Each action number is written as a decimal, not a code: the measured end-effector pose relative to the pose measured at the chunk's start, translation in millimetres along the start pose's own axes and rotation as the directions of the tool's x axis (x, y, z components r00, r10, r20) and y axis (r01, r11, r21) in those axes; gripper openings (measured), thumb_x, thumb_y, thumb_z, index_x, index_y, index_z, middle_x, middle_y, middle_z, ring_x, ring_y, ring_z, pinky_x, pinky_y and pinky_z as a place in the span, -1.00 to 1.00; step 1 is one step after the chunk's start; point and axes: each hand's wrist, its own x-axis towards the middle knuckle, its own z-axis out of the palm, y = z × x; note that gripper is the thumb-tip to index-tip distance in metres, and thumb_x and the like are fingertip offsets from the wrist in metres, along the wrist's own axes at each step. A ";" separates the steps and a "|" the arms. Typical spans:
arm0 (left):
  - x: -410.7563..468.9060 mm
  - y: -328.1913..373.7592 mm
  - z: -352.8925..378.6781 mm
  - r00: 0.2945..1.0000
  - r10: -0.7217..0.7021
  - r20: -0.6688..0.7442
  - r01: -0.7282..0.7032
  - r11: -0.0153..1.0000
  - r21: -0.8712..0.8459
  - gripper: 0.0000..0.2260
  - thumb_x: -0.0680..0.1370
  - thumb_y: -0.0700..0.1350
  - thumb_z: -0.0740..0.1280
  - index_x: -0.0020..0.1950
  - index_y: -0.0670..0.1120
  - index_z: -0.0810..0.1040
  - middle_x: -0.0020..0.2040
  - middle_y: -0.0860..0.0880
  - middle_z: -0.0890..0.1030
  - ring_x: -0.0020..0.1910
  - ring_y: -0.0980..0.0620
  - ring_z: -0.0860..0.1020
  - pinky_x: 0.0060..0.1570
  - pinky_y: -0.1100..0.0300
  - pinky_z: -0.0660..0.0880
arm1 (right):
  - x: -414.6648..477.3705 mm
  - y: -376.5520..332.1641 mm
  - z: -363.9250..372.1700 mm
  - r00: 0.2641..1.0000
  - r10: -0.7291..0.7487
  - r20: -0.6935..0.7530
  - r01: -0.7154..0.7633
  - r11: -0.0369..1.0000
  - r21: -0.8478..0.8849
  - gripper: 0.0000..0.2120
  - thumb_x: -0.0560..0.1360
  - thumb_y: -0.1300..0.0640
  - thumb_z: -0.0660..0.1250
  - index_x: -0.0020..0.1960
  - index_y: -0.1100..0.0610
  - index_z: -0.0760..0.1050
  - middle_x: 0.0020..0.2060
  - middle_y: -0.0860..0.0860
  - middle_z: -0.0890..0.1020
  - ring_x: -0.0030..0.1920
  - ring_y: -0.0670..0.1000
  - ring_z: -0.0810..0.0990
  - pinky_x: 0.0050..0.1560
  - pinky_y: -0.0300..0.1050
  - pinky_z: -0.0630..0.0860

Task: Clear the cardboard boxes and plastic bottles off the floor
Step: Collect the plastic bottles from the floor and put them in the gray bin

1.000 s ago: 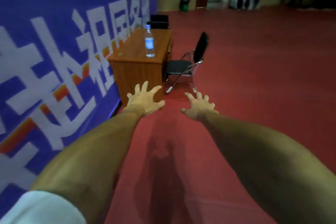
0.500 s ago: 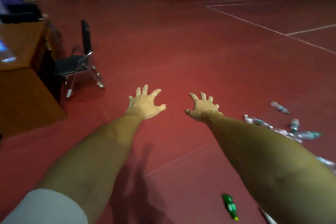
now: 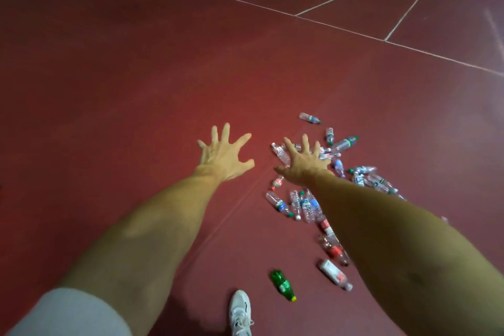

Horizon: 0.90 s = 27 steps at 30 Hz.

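Several clear plastic bottles (image 3: 305, 206) lie scattered on the red floor (image 3: 136, 76), right of centre. A green bottle (image 3: 282, 284) lies nearest me, and a bottle with a white and red label (image 3: 335, 274) lies beside it. My left hand (image 3: 222, 154) is stretched forward with spread fingers, holding nothing, above bare floor left of the pile. My right hand (image 3: 304, 162) is also spread and empty, held out above the far part of the pile. My right forearm hides part of the bottles. No cardboard box is in view.
White court lines (image 3: 341, 27) cross the floor at the upper right. My white shoe (image 3: 240, 311) stands at the bottom edge, just left of the green bottle. Dark objects line the far wall at the top.
The view has swung right and downward, away from the banner, desk and chair, onto the pile of bottles. Both hands have stayed outstretched, spread and empty.
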 end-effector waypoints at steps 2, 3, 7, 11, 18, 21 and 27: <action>37.9 6.5 7.6 1.000 0.026 0.005 -0.026 0.998 0.059 -0.35 0.54 0.33 0.19 0.59 0.31 0.03 0.64 -0.08 -0.14 0.59 -0.26 -0.17 0.42 -0.44 0.03 | 30.4 15.6 -3.2 1.000 -0.002 0.002 0.002 1.000 0.000 -0.17 0.55 -0.36 0.18 0.60 -0.22 -0.25 0.61 0.03 -0.26 0.59 0.27 -0.20 0.41 0.49 0.07; 56.5 9.5 9.6 0.999 0.030 0.013 -0.031 0.997 0.078 -0.35 0.54 0.33 0.18 0.59 0.31 0.04 0.64 -0.07 -0.14 0.59 -0.25 -0.18 0.42 -0.44 0.04 | 44.6 22.5 -4.9 1.000 -0.004 0.001 0.004 1.000 -0.006 -0.19 0.56 -0.35 0.18 0.60 -0.22 -0.23 0.61 0.02 -0.23 0.59 0.26 -0.17 0.41 0.48 0.08; 121.4 30.8 14.1 0.998 0.053 0.029 -0.056 0.993 0.102 -0.36 0.54 0.33 0.18 0.59 0.27 0.09 0.64 -0.09 -0.06 0.58 -0.26 -0.07 0.38 -0.38 0.15 | 95.6 52.4 -11.1 0.997 0.027 -0.073 -0.032 0.998 -0.061 -0.24 0.53 -0.38 0.17 0.60 -0.21 -0.08 0.60 0.04 -0.01 0.55 0.26 0.04 0.39 0.43 0.18; 169.1 58.5 15.6 0.995 0.087 0.048 -0.092 0.989 0.114 -0.39 0.52 0.31 0.21 0.55 0.23 0.18 0.59 -0.15 0.04 0.52 -0.26 0.06 0.32 -0.33 0.26 | 134.8 82.9 -16.9 0.997 0.047 -0.053 -0.052 0.995 -0.090 -0.23 0.52 -0.40 0.18 0.59 -0.22 -0.08 0.59 0.04 0.01 0.53 0.28 0.06 0.34 0.39 0.24; 233.7 123.4 31.0 0.991 0.096 0.098 -0.101 0.994 0.044 -0.31 0.52 0.30 0.26 0.59 0.27 0.06 0.63 -0.13 -0.13 0.59 -0.27 -0.17 0.39 -0.44 0.13 | 197.8 151.1 -26.5 0.999 0.044 -0.005 -0.044 0.998 -0.054 -0.21 0.52 -0.37 0.20 0.60 -0.22 -0.11 0.60 0.04 -0.05 0.55 0.30 -0.01 0.35 0.43 0.26; 249.1 157.2 43.0 0.991 0.048 0.122 -0.050 0.999 0.018 -0.30 0.52 0.29 0.27 0.59 0.28 0.03 0.63 -0.12 -0.17 0.59 -0.26 -0.19 0.41 -0.45 0.10 | 221.5 188.5 -28.3 1.000 0.009 0.009 -0.009 0.999 -0.044 -0.21 0.52 -0.36 0.21 0.60 -0.21 -0.10 0.60 0.06 -0.03 0.55 0.29 -0.01 0.34 0.41 0.26; 259.4 224.4 62.4 0.980 -0.078 0.181 0.083 0.996 -0.021 -0.29 0.52 0.27 0.28 0.59 0.28 0.02 0.63 -0.11 -0.19 0.59 -0.24 -0.20 0.43 -0.44 0.08 | 257.5 259.3 -42.6 0.995 -0.083 0.052 0.086 0.995 -0.047 -0.19 0.51 -0.34 0.23 0.60 -0.21 -0.11 0.59 0.07 -0.02 0.55 0.30 -0.01 0.38 0.43 0.23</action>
